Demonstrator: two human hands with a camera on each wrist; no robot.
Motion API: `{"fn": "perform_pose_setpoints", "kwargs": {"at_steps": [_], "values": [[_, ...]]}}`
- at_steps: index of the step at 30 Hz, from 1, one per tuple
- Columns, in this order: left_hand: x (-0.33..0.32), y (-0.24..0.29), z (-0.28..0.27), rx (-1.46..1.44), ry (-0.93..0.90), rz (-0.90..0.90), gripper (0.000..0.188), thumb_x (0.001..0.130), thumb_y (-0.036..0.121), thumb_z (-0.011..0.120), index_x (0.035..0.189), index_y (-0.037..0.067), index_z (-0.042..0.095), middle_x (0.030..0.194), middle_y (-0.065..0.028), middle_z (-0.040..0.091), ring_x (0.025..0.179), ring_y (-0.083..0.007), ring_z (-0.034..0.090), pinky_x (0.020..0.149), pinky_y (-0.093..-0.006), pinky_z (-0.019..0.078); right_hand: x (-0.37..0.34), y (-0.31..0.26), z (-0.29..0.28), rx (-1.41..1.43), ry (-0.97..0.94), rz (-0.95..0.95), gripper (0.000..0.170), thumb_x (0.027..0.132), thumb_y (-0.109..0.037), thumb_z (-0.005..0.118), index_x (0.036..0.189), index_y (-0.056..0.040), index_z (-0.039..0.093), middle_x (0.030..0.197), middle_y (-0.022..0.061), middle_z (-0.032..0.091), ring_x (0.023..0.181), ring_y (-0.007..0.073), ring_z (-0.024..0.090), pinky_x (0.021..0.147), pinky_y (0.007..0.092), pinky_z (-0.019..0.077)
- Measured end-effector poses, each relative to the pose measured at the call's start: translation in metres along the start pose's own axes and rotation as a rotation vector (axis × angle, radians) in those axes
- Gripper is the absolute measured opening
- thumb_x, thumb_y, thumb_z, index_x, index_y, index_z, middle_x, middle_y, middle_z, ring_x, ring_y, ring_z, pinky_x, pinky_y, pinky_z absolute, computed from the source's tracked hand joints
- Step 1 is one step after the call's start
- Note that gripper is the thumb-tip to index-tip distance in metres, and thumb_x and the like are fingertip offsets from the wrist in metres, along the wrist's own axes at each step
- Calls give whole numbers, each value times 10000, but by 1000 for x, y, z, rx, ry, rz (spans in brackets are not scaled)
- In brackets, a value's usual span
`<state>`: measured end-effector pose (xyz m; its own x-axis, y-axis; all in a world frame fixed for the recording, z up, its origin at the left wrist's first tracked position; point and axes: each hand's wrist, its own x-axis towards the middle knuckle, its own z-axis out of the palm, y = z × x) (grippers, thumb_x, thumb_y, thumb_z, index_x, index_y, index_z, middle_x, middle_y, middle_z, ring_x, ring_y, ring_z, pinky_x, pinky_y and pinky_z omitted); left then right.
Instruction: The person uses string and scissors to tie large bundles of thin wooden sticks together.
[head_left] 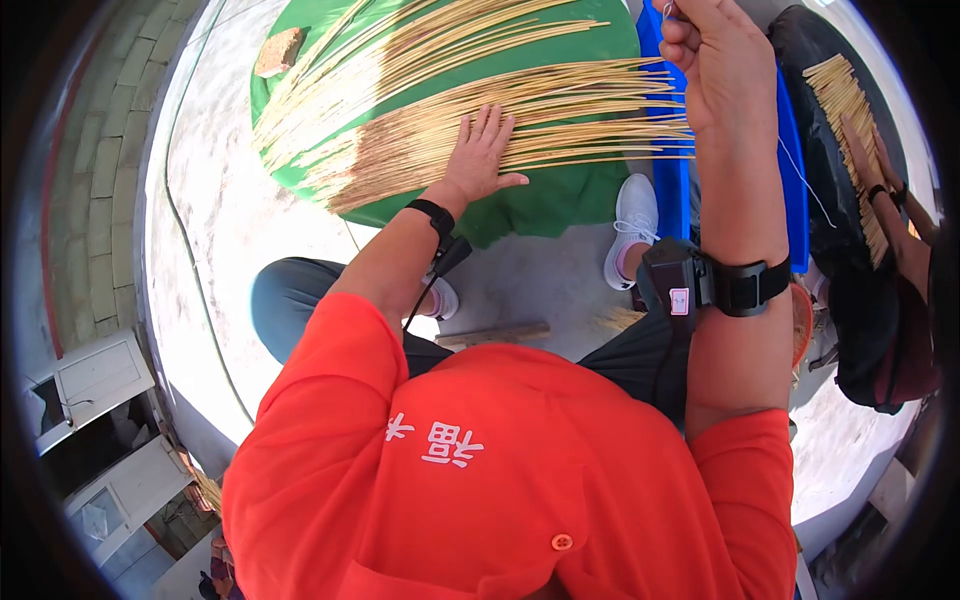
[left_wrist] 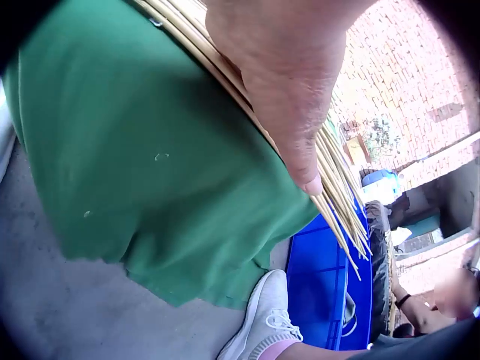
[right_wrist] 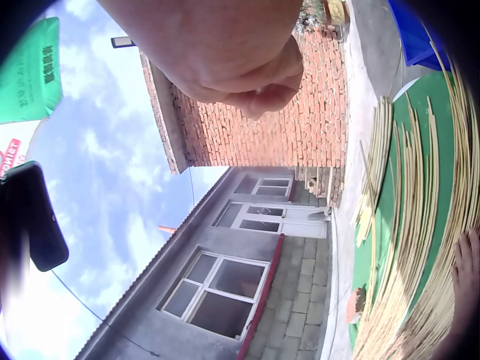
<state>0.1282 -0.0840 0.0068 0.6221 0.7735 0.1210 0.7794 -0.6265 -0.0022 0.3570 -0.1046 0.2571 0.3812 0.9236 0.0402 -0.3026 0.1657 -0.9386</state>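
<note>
Thin straw-coloured stalks (head_left: 560,110) lie in two long bands on a green cloth (head_left: 500,215). My left hand (head_left: 482,155) rests palm down on the nearer band, fingers spread; in the left wrist view its thumb (left_wrist: 304,169) lies along the stalks' edge. Raised at the upper right, my right hand (head_left: 735,65) has curled fingers and pinches a thin white string (head_left: 668,10) at its fingertips. Past the forearm hangs a length of white string (head_left: 805,185). The right wrist view has the curled right hand (right_wrist: 225,60) up against sky and brick, the string hidden there.
A brick piece (head_left: 280,52) sits on the cloth's far left. Blue bins (head_left: 792,150) stand at the right. Beyond them another person's hands (head_left: 870,165) touch a bundle of shorter stalks (head_left: 845,110) on a dark surface. A wooden bar (head_left: 495,335) lies on the floor between my feet.
</note>
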Motion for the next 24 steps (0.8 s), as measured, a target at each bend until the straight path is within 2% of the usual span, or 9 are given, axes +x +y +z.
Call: {"fn": "perform_pose_setpoints", "kwargs": {"at_steps": [6,12,14,18,19,20,22,23,24], "values": [[15,-36,-9,-213,56,-59,955,677,626,572,1346,34,234,1367,-218,251,1298,-366,172,1047,-481,165,2,3,-1,-10,11,-27,98,786,-56,526,689,-42,536,591,24,513,455,72,437,412,182,346],[51,-85,-23,-83,-297,-307,1008,616,618,641,1357,73,229,1355,-197,280,1296,-333,189,1048,-454,191,-1,-2,-3,7,56,-30,103,783,-59,528,683,-42,539,580,25,509,454,74,433,411,186,342],[51,-92,-21,-162,-227,-347,1022,600,621,654,1358,80,232,1347,-196,290,1290,-333,200,1043,-450,201,0,-1,-7,-21,17,-49,116,785,-65,528,671,-42,538,570,26,506,452,77,430,413,187,337],[24,-74,-13,-112,15,-172,934,667,548,644,1353,63,236,1330,-199,309,1270,-339,228,1026,-484,198,0,-4,-6,-27,9,-21,119,782,-63,528,666,-38,537,562,27,503,449,79,426,417,187,336],[15,-64,-12,-49,151,-145,788,722,460,637,1314,51,316,1282,-201,368,1199,-334,340,987,-452,279,0,-4,-5,-15,2,-25,118,781,-60,526,666,-34,537,559,28,500,448,80,425,417,188,335],[10,-56,-13,-47,152,-149,788,722,460,637,1314,51,316,1282,-201,368,1199,-334,340,987,-452,279,-1,-5,-4,-3,-5,-29,117,780,-57,524,667,-31,536,556,29,498,446,81,423,416,188,335],[-1,-43,-16,-427,253,-261,631,764,360,630,1256,42,396,1233,-195,424,1125,-321,421,940,-397,349,-2,-4,-1,-10,-9,-30,115,779,-55,521,668,-29,535,555,29,496,446,82,423,414,189,334],[-5,-30,-18,-323,433,-283,378,791,257,615,1092,39,546,1064,-161,558,949,-275,550,812,-332,443,-3,-3,0,-16,-6,-32,114,778,-52,519,668,-27,535,554,29,494,446,82,423,412,190,333],[-12,-20,-20,-319,434,-286,378,791,257,615,1092,39,546,1064,-161,558,949,-275,550,812,-332,443,-4,-3,0,-13,-11,-31,114,778,-52,519,668,-27,535,554,29,494,446,82,423,412,190,333]]}}
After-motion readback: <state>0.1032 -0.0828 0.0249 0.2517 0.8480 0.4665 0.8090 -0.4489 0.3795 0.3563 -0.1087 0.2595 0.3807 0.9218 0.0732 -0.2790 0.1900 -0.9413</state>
